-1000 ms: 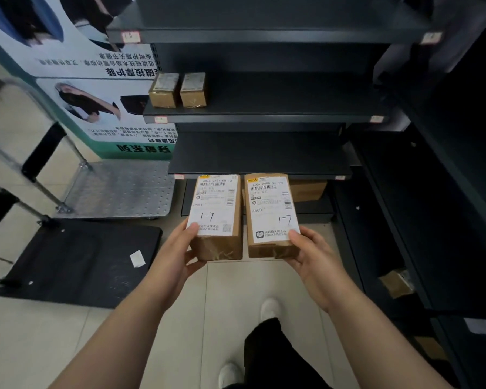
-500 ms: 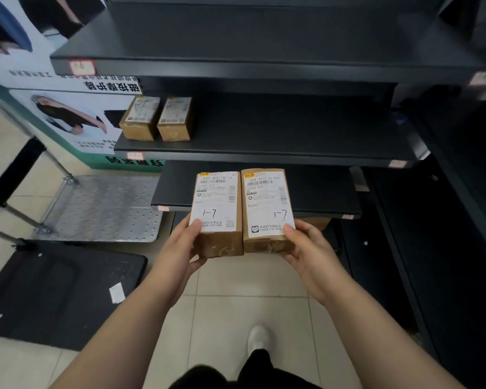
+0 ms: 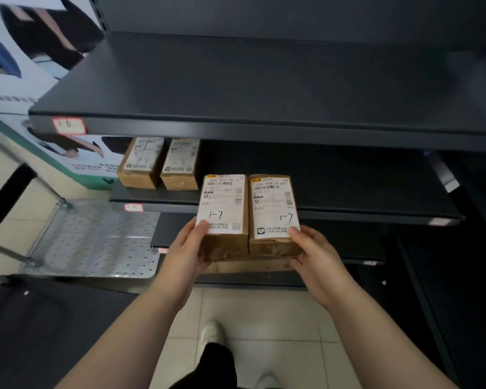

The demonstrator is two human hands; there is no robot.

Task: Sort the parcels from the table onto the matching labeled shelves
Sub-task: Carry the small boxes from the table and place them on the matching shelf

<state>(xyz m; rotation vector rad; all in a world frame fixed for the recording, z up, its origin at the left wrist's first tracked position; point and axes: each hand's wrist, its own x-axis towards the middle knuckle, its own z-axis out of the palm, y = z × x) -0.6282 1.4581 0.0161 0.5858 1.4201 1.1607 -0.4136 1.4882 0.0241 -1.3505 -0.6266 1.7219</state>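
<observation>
Dark metal shelves (image 3: pixel 264 130) stood over a pale tiled floor (image 3: pixel 264 318), with a perforated steel cart (image 3: pixel 101 237) to the left. Two brown cardboard boxes carried white shipping labels handwritten "1-7". The left hand (image 3: pixel 185 256) gripped the left parcel (image 3: pixel 222 217) and the right hand (image 3: pixel 317 259) gripped the right parcel (image 3: pixel 274 217). The two touched side by side, in the air before the middle shelf (image 3: pixel 348 186), which held two shelved parcels (image 3: pixel 141 167).

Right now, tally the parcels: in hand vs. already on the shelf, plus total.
Held: 2, left parcel in left hand, right parcel in right hand
On shelf: 2, first shelved parcel, second shelved parcel
Partly hidden brown box below: 1
Total: 5
</observation>
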